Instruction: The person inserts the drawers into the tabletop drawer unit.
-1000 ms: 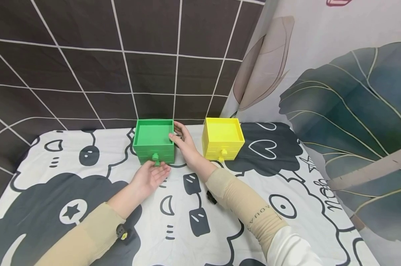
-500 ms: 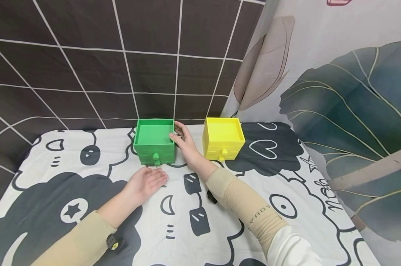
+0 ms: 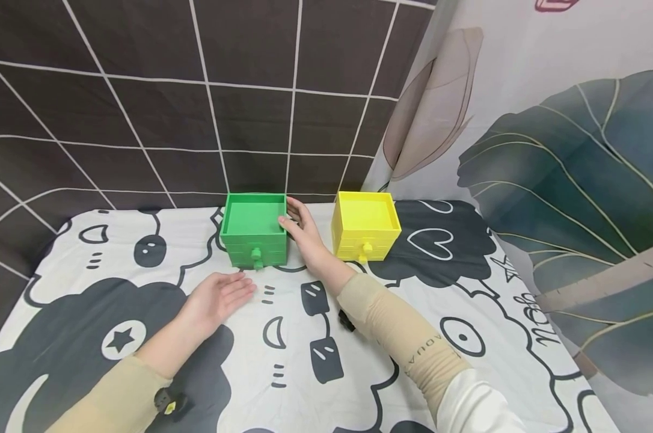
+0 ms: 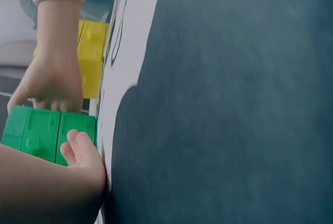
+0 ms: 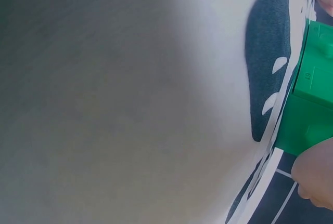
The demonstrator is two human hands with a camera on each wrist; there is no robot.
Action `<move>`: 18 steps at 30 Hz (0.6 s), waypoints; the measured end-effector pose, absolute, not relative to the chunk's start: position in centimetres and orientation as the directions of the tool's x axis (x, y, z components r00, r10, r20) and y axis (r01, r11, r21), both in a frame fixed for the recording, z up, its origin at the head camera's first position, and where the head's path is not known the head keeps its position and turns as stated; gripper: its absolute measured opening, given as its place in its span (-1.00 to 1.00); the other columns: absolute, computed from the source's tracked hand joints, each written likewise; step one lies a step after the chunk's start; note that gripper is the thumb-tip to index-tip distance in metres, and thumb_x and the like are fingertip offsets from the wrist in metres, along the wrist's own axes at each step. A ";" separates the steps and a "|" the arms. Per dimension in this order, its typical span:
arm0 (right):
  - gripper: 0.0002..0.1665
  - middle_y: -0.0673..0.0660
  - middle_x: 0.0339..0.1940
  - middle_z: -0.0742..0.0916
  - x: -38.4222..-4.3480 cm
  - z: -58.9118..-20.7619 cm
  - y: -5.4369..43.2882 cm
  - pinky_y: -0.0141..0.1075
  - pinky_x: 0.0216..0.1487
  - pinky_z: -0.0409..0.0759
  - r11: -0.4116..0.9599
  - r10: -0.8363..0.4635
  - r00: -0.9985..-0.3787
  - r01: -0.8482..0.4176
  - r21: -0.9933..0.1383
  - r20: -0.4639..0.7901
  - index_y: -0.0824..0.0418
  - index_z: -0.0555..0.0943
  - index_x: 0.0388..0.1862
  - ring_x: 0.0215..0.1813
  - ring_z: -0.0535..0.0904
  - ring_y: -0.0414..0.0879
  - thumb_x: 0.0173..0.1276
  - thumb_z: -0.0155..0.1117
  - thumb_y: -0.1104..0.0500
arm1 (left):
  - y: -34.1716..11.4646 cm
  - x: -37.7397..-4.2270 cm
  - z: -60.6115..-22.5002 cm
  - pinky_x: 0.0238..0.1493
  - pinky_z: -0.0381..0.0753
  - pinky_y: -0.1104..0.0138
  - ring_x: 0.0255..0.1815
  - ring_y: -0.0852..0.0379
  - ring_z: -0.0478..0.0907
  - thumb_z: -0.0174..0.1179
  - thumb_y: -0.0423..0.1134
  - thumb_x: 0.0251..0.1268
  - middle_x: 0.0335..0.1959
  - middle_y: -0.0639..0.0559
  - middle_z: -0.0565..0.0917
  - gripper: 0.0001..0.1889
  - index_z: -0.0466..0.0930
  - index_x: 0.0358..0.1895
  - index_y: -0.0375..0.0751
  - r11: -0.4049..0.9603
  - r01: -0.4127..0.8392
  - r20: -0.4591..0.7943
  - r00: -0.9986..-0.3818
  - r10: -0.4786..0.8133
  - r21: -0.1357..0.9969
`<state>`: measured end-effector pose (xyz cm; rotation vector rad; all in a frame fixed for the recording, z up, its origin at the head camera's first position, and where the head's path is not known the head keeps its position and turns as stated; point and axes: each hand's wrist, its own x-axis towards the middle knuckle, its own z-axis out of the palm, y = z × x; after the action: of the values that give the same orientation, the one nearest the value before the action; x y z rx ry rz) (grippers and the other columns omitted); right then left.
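A green two-drawer box (image 3: pixel 253 225) stands at the back of the cloth, its drawers pushed in and two knobs (image 3: pixel 257 257) facing front. My right hand (image 3: pixel 305 231) holds it at the right side, thumb over the top rim and fingers round the back corner, the tips partly hidden. My left hand (image 3: pixel 213 300) lies in front and to the left of the box, palm turned inward, fingers extended and holding nothing. In the left wrist view its fingers (image 4: pixel 78 148) overlap the front of the box.
To the right of my right hand stands a similar yellow drawer box (image 3: pixel 365 225). The patterned black-and-white cloth (image 3: pixel 299 409) covers the surface. Behind it hangs a dark gridded curtain (image 3: pixel 164 108), with a leaf-printed curtain (image 3: pixel 521 72) on the right.
My left hand has drawn away from the lower knob of the green box, toward the left and front. My right hand and both boxes stay put.
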<state>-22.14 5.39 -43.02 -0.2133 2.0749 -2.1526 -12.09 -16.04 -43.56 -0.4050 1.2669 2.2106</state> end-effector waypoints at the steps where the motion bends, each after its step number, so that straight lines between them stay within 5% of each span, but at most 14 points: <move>1: -0.26 0.18 0.68 0.36 -22.1 -43.0 5.4 0.03 0.76 0.26 -0.037 -0.201 -0.980 0.009 -0.999 -0.001 0.13 0.17 0.71 0.70 0.25 0.07 0.64 0.11 0.15 | -16.2 -12.1 -43.6 0.49 0.61 0.32 0.05 0.24 0.70 -0.33 -0.29 0.72 0.70 -0.44 0.01 -0.43 -0.07 0.63 -0.48 -0.394 -0.592 -0.504 -0.806 0.311 0.703; 5: -0.25 0.15 0.69 0.36 -22.0 -42.7 5.5 -0.02 0.77 0.26 -0.029 -0.206 -0.978 0.030 -0.999 -0.023 0.10 0.18 0.72 0.71 0.25 0.03 0.64 0.12 0.12 | -17.0 -12.0 -43.6 0.38 0.70 0.37 -0.02 0.30 0.74 -0.36 -0.27 0.74 0.57 -0.35 0.28 -0.43 -0.07 0.64 -0.49 -0.365 -0.552 -0.477 -0.833 0.280 0.750; 9: -0.25 0.14 0.68 0.38 -21.9 -42.3 5.9 -0.03 0.77 0.25 -0.020 -0.206 -0.978 0.039 -0.999 -0.034 0.09 0.21 0.71 0.70 0.26 0.03 0.63 0.16 0.11 | -17.5 -11.9 -43.4 0.35 0.70 0.41 0.00 0.36 0.74 -0.41 -0.22 0.76 0.21 0.01 0.64 -0.41 -0.09 0.66 -0.48 -0.314 -0.505 -0.451 -0.862 0.232 0.804; 18: -0.22 0.21 0.72 0.31 -21.2 -41.4 7.2 0.02 0.77 0.25 -0.011 -0.223 -0.971 -0.088 -0.996 0.088 0.22 0.16 0.71 0.74 0.19 0.11 0.61 0.14 0.20 | -18.1 -11.5 -41.9 0.25 0.65 0.61 0.02 0.58 0.67 -0.30 -0.16 0.78 -0.05 0.48 0.71 -0.42 0.06 0.62 -0.47 -0.084 -0.275 -0.269 -0.960 0.078 0.958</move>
<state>-21.20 7.20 -41.43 -0.3372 2.1394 -2.1409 -11.46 -18.13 -41.92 -0.2155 1.9449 2.1403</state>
